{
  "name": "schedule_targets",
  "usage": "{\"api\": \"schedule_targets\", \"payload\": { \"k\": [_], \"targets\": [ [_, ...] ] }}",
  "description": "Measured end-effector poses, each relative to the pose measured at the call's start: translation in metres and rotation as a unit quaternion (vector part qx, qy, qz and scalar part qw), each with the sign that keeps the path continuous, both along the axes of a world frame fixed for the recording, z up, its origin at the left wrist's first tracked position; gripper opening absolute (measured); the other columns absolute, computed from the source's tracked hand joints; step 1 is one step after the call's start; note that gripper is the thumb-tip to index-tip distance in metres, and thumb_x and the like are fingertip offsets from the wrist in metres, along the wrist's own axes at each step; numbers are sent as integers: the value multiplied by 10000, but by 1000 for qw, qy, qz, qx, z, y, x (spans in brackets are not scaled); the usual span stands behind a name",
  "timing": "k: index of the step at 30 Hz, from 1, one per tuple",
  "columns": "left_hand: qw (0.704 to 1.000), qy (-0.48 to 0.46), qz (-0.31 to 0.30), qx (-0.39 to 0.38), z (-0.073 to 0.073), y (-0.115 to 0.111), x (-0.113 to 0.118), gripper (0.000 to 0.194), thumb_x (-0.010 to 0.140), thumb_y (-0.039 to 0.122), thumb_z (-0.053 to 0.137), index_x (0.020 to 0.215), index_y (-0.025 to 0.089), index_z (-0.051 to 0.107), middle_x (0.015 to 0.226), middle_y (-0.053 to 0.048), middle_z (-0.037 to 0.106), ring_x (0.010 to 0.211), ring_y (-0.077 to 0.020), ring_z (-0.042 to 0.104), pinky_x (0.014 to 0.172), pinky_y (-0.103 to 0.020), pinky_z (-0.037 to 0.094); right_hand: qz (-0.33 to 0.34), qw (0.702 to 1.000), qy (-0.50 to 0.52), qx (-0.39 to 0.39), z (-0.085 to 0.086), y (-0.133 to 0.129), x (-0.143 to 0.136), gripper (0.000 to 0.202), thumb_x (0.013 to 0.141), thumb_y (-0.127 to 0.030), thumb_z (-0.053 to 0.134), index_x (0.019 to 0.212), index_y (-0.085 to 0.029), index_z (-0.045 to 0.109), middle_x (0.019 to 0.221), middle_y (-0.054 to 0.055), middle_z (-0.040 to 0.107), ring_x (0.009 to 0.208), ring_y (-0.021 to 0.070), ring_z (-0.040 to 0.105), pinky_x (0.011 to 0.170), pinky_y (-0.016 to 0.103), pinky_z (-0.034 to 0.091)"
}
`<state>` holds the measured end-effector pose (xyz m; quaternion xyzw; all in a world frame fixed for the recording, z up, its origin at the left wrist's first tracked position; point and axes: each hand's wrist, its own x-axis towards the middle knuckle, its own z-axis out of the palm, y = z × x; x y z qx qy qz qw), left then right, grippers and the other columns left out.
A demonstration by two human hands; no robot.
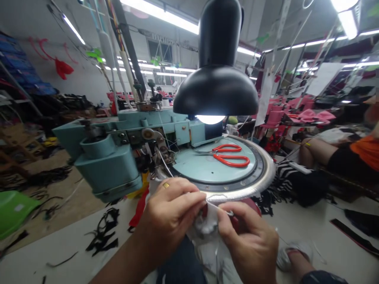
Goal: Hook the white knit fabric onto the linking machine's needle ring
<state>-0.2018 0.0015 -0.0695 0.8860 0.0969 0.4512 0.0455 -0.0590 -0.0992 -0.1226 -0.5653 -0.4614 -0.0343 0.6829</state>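
Note:
My left hand (174, 209), with a gold ring on one finger, pinches the edge of a thin white fabric (208, 225) at the near rim of a round dial linking machine (160, 130). Opposite it, my right hand (251, 236) also pinches the fabric's edge, so a short stretch runs taut between the two. The fabric hangs down below my fingers. Just beyond my fingertips is the dial's toothed metal rim (245, 194). On the machine's pale green plate (204, 169) lies a pair of red-handled scissors (227, 155), blades pointing left.
A black lamp (216, 90) shines low over the plate. Black fabric scraps (105, 232) litter the floor, and a green plastic tub (14, 213) stands at the far left. At right sits another person (340, 154), near striped black-and-white cloth (296, 175).

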Motion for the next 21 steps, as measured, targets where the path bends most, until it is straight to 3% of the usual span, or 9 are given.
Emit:
{"api": "schedule_targets", "payload": {
  "k": [4, 8, 11, 16, 21],
  "targets": [
    [1000, -1, -17, -9, 2, 0, 1, 197, 839, 54, 676, 991, 168, 726, 925, -55, 698, 890, -164, 643, 825, -308, 536, -3, 1000, 11, 2, 2, -2, -1, 44, 787, -207, 712, 753, -232, 722, 635, -44, 688, 528, 110, 611, 598, 199, 542],
    [1000, 0, -22, -16, 2, 1, 0, 187, 831, 59, 686, 980, 164, 728, 920, -64, 694, 887, -168, 648, 801, -303, 546, 78, 997, -11, -24, 4, -1, 0, 123, 785, -188, 735, 898, -230, 761, 768, 4, 750, 641, 148, 683, 598, 216, 559],
    [1000, -3, -19, -21, 2, 1, 1, 178, 838, 73, 683, 975, 176, 730, 918, -62, 694, 878, -167, 650, 785, -298, 552, 117, 992, -36, -27, 7, -2, 1, 110, 816, -138, 681, 844, -215, 755, 718, 8, 709, 631, 136, 660, 557, 207, 529],
    [1000, -9, -12, -12, 2, 1, 3, 149, 838, 98, 691, 953, 182, 733, 895, -50, 700, 856, -163, 652, 791, -301, 552, 92, 994, -42, -27, 10, -4, 2, 123, 784, -104, 644, 720, -201, 684, 637, -27, 603, 563, 99, 559, 536, 201, 459],
    [1000, -28, 7, 1, 0, -1, 8, 157, 808, 86, 708, 929, 183, 725, 887, -46, 700, 850, -163, 649, 794, -304, 549, 42, 999, -14, -17, 8, -8, 0, 74, 819, -166, 670, 760, -208, 683, 685, -29, 670, 596, 100, 611, 610, 185, 515]
  ]
}}
